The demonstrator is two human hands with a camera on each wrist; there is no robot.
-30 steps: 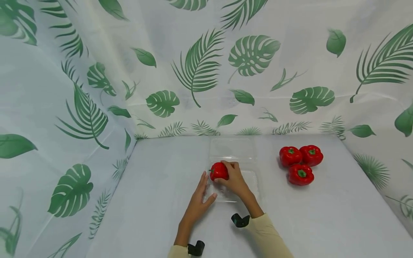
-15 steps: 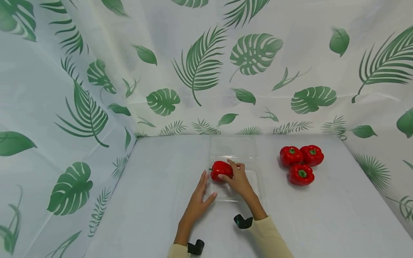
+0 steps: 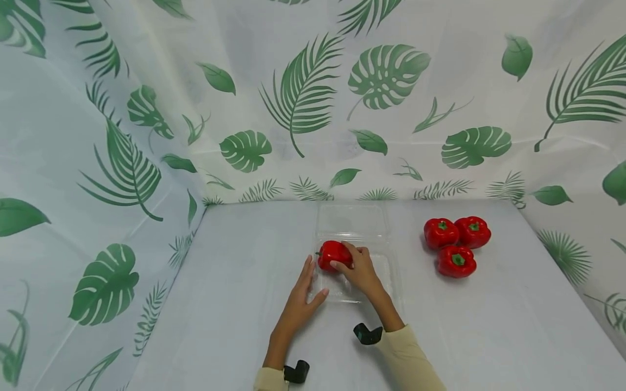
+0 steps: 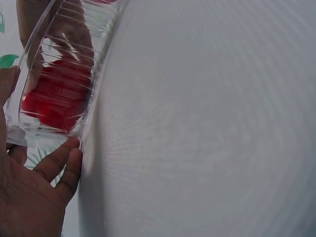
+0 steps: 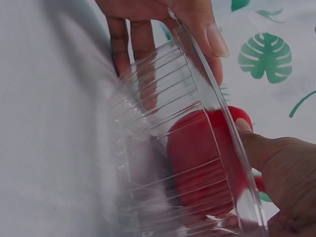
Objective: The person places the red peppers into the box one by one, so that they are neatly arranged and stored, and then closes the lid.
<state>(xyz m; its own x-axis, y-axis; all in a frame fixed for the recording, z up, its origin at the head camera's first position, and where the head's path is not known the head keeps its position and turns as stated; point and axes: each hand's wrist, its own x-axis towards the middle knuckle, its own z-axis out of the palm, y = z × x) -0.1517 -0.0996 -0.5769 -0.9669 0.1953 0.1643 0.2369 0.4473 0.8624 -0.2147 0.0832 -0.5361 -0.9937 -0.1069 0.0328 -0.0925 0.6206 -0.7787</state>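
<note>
A red bell pepper (image 3: 333, 256) lies on its side in the left part of a clear plastic clamshell container (image 3: 345, 300), its stem pointing left. My right hand (image 3: 364, 274) grips the pepper from its right side, thumb at the front and fingers behind. In the right wrist view, the pepper (image 5: 197, 158) shows through the ribbed clear wall. My left hand (image 3: 295, 307) rests along the container's left side with fingers extended and the thumb at the near left corner. From the left wrist view, fingertips (image 4: 73, 143) touch the wall low down near the table.
Three more red bell peppers (image 3: 456, 262) sit grouped on the white table (image 3: 235, 304), right of the container. The clamshell's lid (image 3: 352, 218) is folded back behind its base. A leaf-printed curtain (image 3: 313, 179) hangs along the table's back and sides.
The right hand has shifted slightly right, and the pepper has turned a little in the container, showing more of its side. The left hand stays in place.
</note>
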